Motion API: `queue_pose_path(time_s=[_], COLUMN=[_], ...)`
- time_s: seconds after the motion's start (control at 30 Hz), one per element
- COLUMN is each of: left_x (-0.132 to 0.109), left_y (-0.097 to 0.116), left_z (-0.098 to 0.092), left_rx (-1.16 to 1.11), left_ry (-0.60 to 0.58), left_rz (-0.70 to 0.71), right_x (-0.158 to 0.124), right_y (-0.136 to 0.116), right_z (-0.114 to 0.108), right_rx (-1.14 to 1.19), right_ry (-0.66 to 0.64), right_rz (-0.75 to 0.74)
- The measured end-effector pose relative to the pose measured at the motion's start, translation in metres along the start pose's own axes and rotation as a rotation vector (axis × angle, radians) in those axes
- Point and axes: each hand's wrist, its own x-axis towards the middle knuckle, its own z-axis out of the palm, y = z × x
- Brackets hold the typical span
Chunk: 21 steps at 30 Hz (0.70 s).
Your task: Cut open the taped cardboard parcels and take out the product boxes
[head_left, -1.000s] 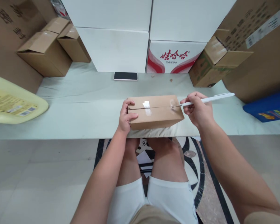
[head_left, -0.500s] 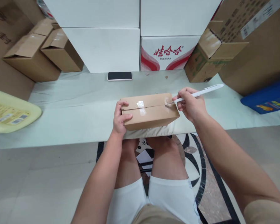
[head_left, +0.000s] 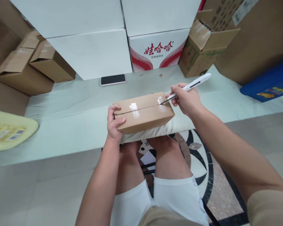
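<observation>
White cutter (head_left: 195,83) has tilted — long axis slanting, blade (head_left: 164,102) pointing lower left

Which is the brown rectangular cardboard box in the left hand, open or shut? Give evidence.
Shut: the box has its top flaps flat, edges meeting at a narrow seam.

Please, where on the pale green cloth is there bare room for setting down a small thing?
The widest bare patch of the cloth lies between the yellow container and the left hand. A smaller one lies between the right hand and the blue container. The back is crowded by the phone and white cartons, and the middle by the box.
</observation>
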Motion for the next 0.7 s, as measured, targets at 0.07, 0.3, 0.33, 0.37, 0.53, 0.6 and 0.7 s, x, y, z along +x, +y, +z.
queue_pose_path(time_s=[0.07, 0.3, 0.33, 0.37, 0.53, 0.6, 0.7], left_x=[0.000, 0.000, 0.000, 0.000, 0.001, 0.000, 0.000], left_y=[0.001, 0.000, 0.000, -0.001, -0.004, -0.005, -0.005], left_z=[0.000, -0.001, -0.002, -0.002, -0.007, -0.008, -0.009], left_rx=[-0.003, 0.008, 0.013, 0.019, 0.044, 0.041, 0.048], left_ry=[0.007, -0.013, -0.014, -0.017, -0.034, -0.037, -0.044], left_rz=[-0.001, -0.008, -0.007, -0.004, 0.009, 0.006, 0.012], right_x=[0.001, -0.003, -0.003, -0.003, 0.013, 0.019, 0.015], right_y=[0.001, 0.005, 0.005, 0.006, 0.019, 0.035, 0.070], right_z=[-0.005, -0.017, -0.018, -0.020, -0.042, -0.060, -0.089], right_rx=[-0.003, -0.024, -0.023, -0.021, 0.002, -0.015, -0.330], right_ry=[-0.012, -0.061, -0.060, -0.057, 0.031, 0.127, 0.282], right_rz=[-0.019, -0.113, -0.117, -0.122, -0.166, -0.194, -0.249])
